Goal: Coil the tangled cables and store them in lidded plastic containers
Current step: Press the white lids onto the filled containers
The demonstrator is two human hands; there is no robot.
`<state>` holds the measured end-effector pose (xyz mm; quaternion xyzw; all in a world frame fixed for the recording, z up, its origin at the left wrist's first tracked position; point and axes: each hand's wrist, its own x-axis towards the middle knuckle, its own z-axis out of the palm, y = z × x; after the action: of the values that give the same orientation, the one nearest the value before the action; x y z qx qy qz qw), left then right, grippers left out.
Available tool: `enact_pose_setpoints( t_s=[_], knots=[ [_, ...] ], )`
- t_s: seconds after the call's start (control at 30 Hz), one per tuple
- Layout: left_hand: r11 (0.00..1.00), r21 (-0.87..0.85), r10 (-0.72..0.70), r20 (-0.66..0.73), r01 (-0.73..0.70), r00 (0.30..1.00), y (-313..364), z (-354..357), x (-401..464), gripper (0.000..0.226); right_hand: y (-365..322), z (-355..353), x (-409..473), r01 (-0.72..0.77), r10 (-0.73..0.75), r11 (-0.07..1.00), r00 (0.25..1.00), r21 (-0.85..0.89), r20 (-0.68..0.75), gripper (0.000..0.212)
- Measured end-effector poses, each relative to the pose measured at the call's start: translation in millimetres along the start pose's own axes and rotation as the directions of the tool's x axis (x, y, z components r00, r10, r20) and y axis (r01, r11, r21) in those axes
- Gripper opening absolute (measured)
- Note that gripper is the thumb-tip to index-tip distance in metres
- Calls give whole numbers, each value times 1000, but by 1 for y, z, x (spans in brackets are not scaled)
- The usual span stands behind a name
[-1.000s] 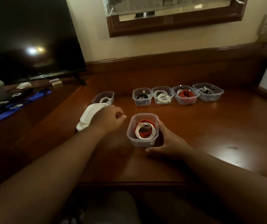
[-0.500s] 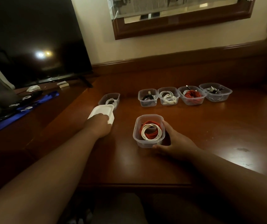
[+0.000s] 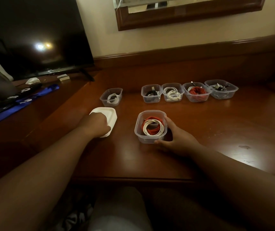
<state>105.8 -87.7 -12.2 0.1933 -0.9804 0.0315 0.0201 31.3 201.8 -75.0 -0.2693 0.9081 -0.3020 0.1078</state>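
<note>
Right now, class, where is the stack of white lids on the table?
In the head view the white lids lie left of centre on the table, under the left hand, just in front of the lone container and left of the held container.

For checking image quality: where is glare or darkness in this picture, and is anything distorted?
Head view: lamp glare on the television screen and a bright sheen on the desk at right; forearms and lower edge are dark; the wide lens bends the mirror frame.

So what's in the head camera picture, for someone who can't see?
The left hand grips a white lid while the right hand holds an open tub of coiled cables. Five more open tubs of cables sit behind on the desk.
</note>
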Motion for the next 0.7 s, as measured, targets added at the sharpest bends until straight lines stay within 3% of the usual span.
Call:
enact_pose_setpoints(
  t_s=[0.3,0.53,0.6,0.7],
  knots=[
    [989,-145,45,175,-19,983,2,-10,-21,23,-2,1,-3,-12,12,1000,1000,-4,10,110],
    [975,-222,58,224,-7,973,-3,-29,-29,15,-4,0,-5,3,-3,1000,1000,-1,6,109],
    [972,-232,19,189,26,982,-1,-33,-27,16,-3,0,-6,8,-8,1000,1000,-2,-4,109],
    [984,-174,-43,10,44,999,9,-39,-28,21,-4,0,-6,2,-2,1000,1000,0,1,108]
  ],
)
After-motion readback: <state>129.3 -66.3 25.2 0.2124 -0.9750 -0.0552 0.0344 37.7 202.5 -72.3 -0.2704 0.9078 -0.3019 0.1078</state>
